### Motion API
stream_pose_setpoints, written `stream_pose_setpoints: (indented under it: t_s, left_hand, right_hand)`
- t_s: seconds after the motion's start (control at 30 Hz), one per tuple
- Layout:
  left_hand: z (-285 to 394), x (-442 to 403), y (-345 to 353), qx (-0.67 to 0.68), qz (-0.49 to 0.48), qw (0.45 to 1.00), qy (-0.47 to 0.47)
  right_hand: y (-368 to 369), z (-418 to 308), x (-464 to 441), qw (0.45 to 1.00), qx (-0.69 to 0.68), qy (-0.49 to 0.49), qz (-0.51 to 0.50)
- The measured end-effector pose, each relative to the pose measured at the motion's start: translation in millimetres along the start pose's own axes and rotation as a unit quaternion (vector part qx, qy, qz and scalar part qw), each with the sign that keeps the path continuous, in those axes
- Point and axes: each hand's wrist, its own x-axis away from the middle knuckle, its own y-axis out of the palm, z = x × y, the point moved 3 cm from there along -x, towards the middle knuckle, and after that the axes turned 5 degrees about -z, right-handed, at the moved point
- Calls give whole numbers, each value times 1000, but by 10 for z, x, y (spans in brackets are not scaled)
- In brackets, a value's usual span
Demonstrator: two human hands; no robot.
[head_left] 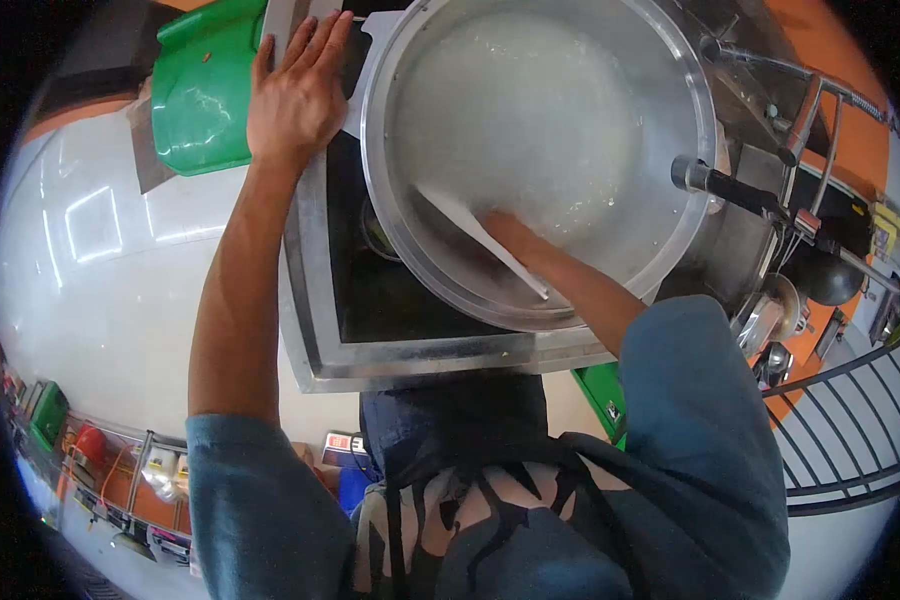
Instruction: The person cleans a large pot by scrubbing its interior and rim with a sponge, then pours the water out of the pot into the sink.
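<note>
A large metal pot (685, 110) holds cloudy, whitish water with small bubbles. Inside it my right hand (505, 232) dips into the water, its fingers hidden below the surface. Beside that hand a white flat-edged object (485, 240) leans against the pot's near wall, partly under water; whether I hold it cannot be made out. My left hand (300, 95) lies flat with fingers spread on the metal rim of the sink, left of the pot, between the pot and a green plastic piece.
The green plastic piece (200, 90) is at the upper left. A black-handled sprayer (735, 188) reaches over the pot's right rim. Metal pipes, a dark wok (825, 272) and bowls are at the right, above a black curved rack (850, 420). Shelves with goods stand at the lower left.
</note>
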Motion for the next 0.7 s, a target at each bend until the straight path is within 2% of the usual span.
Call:
stream_pose_setpoints:
  t_s: [0.17,0.33,0.53,0.7]
  left_hand:
    - [37,-6,-60,7,5,1000,13]
    - [41,-11,-60,-9,3,1000,21]
    - [48,18,-52,-5,8,999,36]
    - [49,-9,-61,-1,-1,999,32]
  right_hand:
    - [-105,-232,-287,989,-92,-90,79]
    - [-340,-198,-673,981,-127,-108,102]
    - [-319,20,-760,980,-152,-83,99]
    - [157,771,-533,988,-130,22,81]
